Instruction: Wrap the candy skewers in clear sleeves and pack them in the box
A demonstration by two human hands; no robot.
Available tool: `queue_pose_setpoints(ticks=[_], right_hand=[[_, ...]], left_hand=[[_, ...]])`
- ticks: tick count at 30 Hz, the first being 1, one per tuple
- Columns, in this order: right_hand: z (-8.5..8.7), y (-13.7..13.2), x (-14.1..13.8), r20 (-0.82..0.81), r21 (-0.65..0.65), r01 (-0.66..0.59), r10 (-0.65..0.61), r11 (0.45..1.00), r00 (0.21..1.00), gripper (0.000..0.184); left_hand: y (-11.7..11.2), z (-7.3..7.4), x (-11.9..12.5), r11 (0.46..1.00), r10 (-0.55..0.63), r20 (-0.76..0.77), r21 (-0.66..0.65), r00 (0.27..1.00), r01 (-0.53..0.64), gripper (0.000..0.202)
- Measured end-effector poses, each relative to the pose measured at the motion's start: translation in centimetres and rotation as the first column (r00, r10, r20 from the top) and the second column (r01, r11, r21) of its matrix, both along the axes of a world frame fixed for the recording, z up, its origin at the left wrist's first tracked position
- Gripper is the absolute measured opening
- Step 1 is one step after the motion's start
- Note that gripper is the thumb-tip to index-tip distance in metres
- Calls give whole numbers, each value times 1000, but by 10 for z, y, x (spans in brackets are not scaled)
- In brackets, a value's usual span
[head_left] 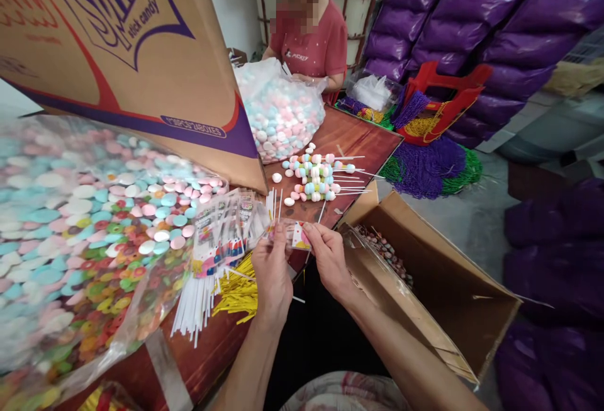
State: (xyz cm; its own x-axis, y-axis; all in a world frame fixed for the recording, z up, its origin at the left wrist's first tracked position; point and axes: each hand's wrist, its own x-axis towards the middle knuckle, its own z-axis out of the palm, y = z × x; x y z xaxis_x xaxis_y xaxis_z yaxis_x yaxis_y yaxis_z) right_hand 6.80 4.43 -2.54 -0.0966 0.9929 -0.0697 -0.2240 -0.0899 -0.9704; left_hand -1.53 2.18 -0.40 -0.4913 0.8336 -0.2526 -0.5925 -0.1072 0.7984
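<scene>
My left hand [274,272] pinches one side of a small clear printed plastic bag [299,235], thumb on top. On the bag's other side, my right hand [330,258] grips the edge between thumb and fingers. What lies inside the bag is too small to make out. Left of my hands are more printed bags [221,228], a bundle of white sticks [194,301] and yellow twist ties [238,288]. Beyond my fingers, a pile of candy skewers [315,178] in pastel colours lies on the table [337,137], white sticks pointing right.
A large clear bag of loose candies [108,222] spreads along the left. Behind it stands a printed carton [141,65]. Another candy bag [283,112] sits near a seated person [306,39]. An open cardboard box [425,272] is at my right, with a red stool [438,99] beyond.
</scene>
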Motion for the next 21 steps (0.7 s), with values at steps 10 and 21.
queue_pose_setpoints(ticks=[10, 21], right_hand=[[7, 6, 3, 14, 56, -52, 51, 997, 999, 36], [0, 13, -1, 86, 57, -118, 113, 991, 990, 47]], left_hand=[[7, 1, -8, 999, 35, -46, -33, 998, -36, 26], [13, 3, -10, 996, 39, 119, -88, 992, -28, 34]])
